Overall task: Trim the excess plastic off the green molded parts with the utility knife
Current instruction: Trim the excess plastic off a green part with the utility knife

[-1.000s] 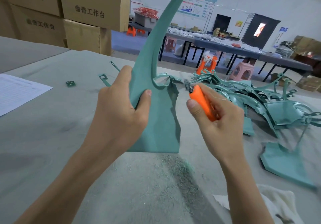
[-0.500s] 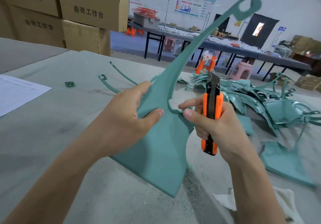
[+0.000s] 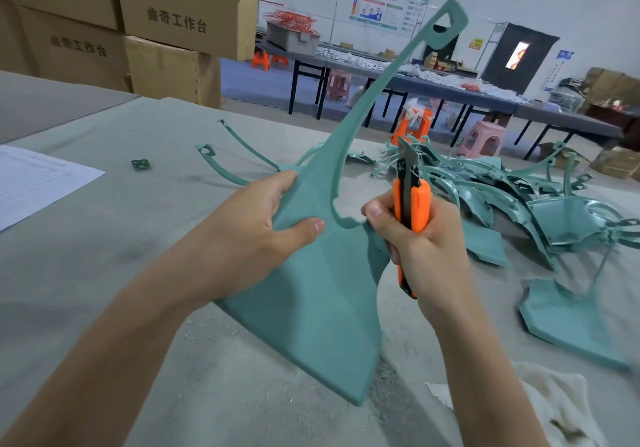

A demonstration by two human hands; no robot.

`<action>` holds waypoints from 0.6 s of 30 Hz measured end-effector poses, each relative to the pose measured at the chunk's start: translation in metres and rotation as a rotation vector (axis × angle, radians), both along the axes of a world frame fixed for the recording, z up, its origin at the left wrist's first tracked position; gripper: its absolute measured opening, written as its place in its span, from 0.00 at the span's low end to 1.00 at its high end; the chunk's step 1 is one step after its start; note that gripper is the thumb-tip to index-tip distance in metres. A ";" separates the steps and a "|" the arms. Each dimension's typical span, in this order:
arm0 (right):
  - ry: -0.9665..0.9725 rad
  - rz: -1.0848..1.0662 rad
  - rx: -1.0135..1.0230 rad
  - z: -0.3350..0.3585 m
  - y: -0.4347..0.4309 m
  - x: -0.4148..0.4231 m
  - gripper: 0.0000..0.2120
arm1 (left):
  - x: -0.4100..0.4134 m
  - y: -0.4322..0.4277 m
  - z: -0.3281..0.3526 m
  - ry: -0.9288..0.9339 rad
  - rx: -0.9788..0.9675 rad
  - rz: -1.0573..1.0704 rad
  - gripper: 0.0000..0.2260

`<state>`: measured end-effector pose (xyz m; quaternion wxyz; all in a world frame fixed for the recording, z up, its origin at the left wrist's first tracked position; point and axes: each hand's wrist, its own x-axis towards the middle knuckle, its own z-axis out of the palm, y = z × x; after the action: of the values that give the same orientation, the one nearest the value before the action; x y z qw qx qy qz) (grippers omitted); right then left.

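A large green molded part (image 3: 322,301) with a broad flat base and a long thin arm rising to a looped tip is held tilted above the table. My left hand (image 3: 249,242) grips its left edge, thumb on the front face. My right hand (image 3: 415,249) holds an orange utility knife (image 3: 410,204) upright, blade pointing up, and its thumb and forefinger pinch the part's right edge by a notch. A pile of green molded parts (image 3: 519,204) lies at the right.
The grey table (image 3: 104,238) carries plastic shavings (image 3: 384,377) below the part, a white cloth (image 3: 540,405) at lower right, a paper sheet (image 3: 31,183) at left, thin green strips (image 3: 235,159) and a small green piece (image 3: 141,164). Cardboard boxes (image 3: 166,23) stand behind.
The part swung from nearly upright to leaning right, so its looped tip came into view. The knife turned from pointing at the part to blade up, and my right fingers took hold of the part's edge.
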<state>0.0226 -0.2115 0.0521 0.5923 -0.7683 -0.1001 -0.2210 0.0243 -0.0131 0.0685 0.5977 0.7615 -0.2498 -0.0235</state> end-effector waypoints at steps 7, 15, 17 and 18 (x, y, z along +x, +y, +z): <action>-0.119 -0.116 0.211 -0.004 0.016 -0.004 0.08 | 0.002 0.004 -0.001 0.044 -0.062 -0.014 0.11; -0.048 -0.110 0.391 0.005 -0.001 -0.003 0.21 | 0.005 0.010 0.001 0.164 -0.205 -0.086 0.10; -0.021 -0.154 0.332 0.005 -0.003 -0.002 0.22 | 0.006 0.011 0.000 0.194 -0.231 -0.106 0.11; -0.006 -0.157 0.303 0.004 -0.004 -0.002 0.20 | 0.007 0.012 -0.001 0.204 -0.241 -0.109 0.11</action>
<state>0.0210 -0.2154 0.0561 0.6818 -0.6752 -0.0068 -0.2815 0.0308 -0.0012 0.0680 0.7047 0.6632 -0.2299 -0.1031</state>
